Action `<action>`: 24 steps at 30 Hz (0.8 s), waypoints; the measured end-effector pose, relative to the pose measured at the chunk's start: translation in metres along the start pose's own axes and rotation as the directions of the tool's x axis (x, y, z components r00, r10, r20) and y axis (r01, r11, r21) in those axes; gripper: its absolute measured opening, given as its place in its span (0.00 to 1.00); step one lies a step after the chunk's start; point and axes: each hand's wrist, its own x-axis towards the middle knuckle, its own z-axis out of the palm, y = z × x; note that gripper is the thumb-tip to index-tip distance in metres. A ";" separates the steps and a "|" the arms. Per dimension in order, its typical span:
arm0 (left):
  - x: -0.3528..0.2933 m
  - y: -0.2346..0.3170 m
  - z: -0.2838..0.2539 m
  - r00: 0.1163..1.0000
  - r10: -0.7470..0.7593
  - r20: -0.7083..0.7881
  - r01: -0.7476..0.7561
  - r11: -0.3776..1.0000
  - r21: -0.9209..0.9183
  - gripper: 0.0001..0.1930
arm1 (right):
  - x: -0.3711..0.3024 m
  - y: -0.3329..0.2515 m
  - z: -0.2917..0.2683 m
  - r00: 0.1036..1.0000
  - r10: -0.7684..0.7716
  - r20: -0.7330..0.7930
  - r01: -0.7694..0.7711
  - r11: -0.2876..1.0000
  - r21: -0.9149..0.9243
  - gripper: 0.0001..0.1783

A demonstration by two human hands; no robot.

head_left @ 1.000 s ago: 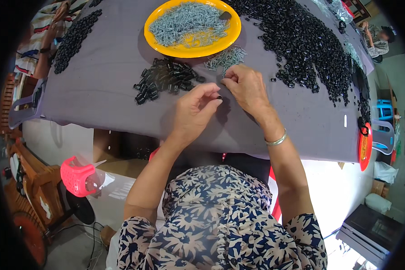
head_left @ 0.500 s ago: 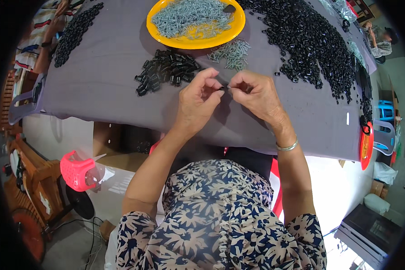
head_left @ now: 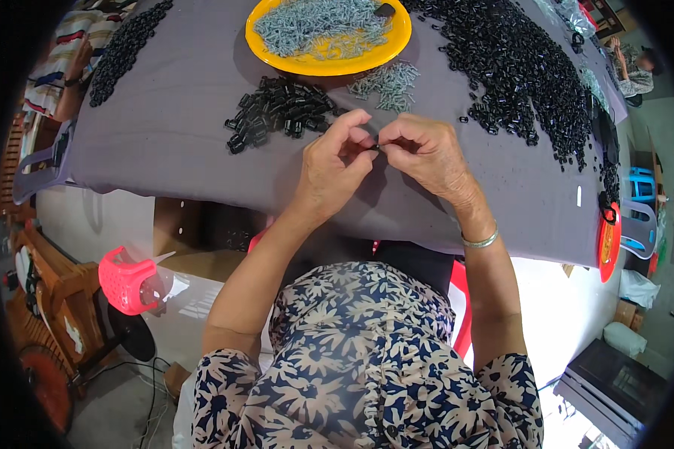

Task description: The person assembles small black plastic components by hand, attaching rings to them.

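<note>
My left hand (head_left: 335, 161) pinches a small black plastic piece (head_left: 374, 147) between thumb and forefinger, above the near part of the table. My right hand (head_left: 425, 156) meets it there with thumb and forefinger pressed together; whatever is between those fingertips is too small to make out. Beyond my left hand lies a pile of black plastic pieces (head_left: 277, 108). A small heap of silvery screw-like pins (head_left: 391, 86) lies beyond my right hand. Behind both, a yellow plate (head_left: 318, 69) holds many more of these silvery pins (head_left: 307, 30) and one black piece.
Black pieces (head_left: 502, 75) spread widely over the right of the grey-covered table (head_left: 157, 150); another pile (head_left: 127, 56) lies far left. A red plate (head_left: 609, 243) sits at the right edge. Another person's arm (head_left: 75, 82) shows at far left; a second person (head_left: 636, 71) is at far right.
My fingertips have come closer together, the right ones now against the black piece in my left hand. The piles look the same; the view has shifted slightly.
</note>
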 end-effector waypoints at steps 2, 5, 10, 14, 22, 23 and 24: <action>-0.001 0.000 -0.001 1.000 0.011 0.024 -0.013 0.998 0.059 0.27 | 0.002 -0.007 -0.004 0.998 0.020 0.051 -0.016 0.996 -0.090 0.04; -0.001 0.007 -0.001 0.998 0.018 0.055 -0.024 0.995 0.101 0.28 | 0.011 -0.012 -0.009 0.970 -0.197 0.145 0.226 0.948 -0.225 0.03; -0.001 0.013 -0.002 0.994 0.047 0.103 -0.067 0.977 0.203 0.32 | 0.028 -0.013 -0.015 0.930 -0.099 0.353 0.204 0.939 -0.275 0.03; -0.001 0.015 0.001 0.995 0.023 0.094 -0.043 0.974 0.223 0.35 | 0.029 -0.018 -0.016 0.929 0.008 0.370 0.100 0.957 -0.271 0.05; 0.002 0.019 -0.001 0.994 -0.034 0.102 0.011 0.976 0.219 0.36 | 0.032 -0.025 -0.013 0.914 0.190 0.358 -0.108 0.965 -0.237 0.04; 0.002 0.020 -0.001 0.992 -0.067 0.108 0.044 0.977 0.207 0.36 | 0.031 -0.027 -0.013 0.884 0.304 0.356 -0.246 0.948 -0.200 0.04; 0.002 0.020 -0.002 0.992 -0.069 0.108 0.045 0.977 0.207 0.36 | 0.030 -0.027 -0.012 0.883 0.305 0.357 -0.247 0.948 -0.199 0.04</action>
